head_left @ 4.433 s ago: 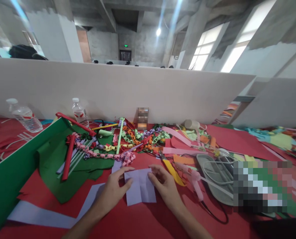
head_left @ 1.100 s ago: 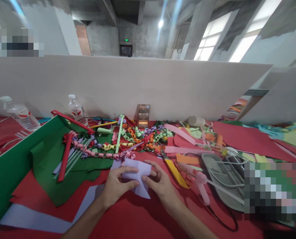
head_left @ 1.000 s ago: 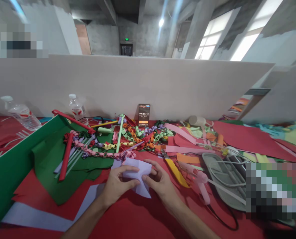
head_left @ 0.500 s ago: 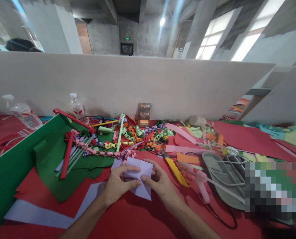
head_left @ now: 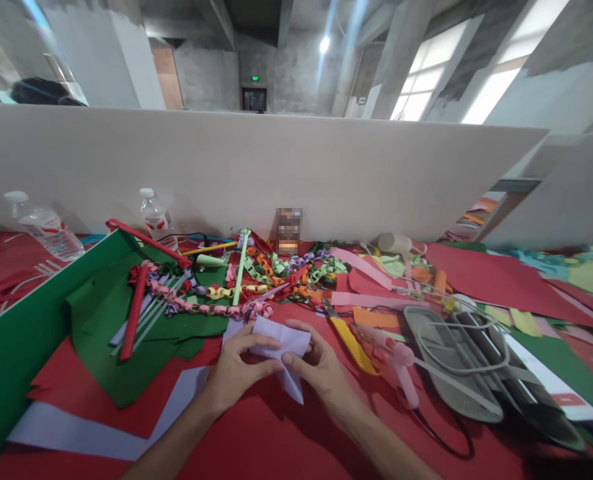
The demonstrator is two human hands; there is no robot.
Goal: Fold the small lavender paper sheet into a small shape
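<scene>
A small sheet of lilac paper (head_left: 281, 337) is held up between my two hands, its surface bent along creases and one corner pointing down toward me. My left hand (head_left: 241, 363) pinches its left side, thumb in front and fingers behind the upper edge. On the right side, my right hand (head_left: 319, 363) grips it with the thumb pressed near the middle; its fingers are partly hidden behind the paper. Just beyond the hands, a pink paper chain (head_left: 216, 309) lies across the table. To the right rests a yellow-handled utility knife (head_left: 351, 340).
A pink glue gun (head_left: 401, 363) with a black cord and a grey tray (head_left: 426, 373) lie at right. Green sheets (head_left: 121, 360), red rolled tubes (head_left: 135, 313) and lilac strips (head_left: 76, 430) spread at left. Two water bottles (head_left: 155, 217) stand before a white partition (head_left: 226, 167).
The lilac paper has bent further inward between my hands, so its flat face looks narrower. Both hands stay in nearly the same place.
</scene>
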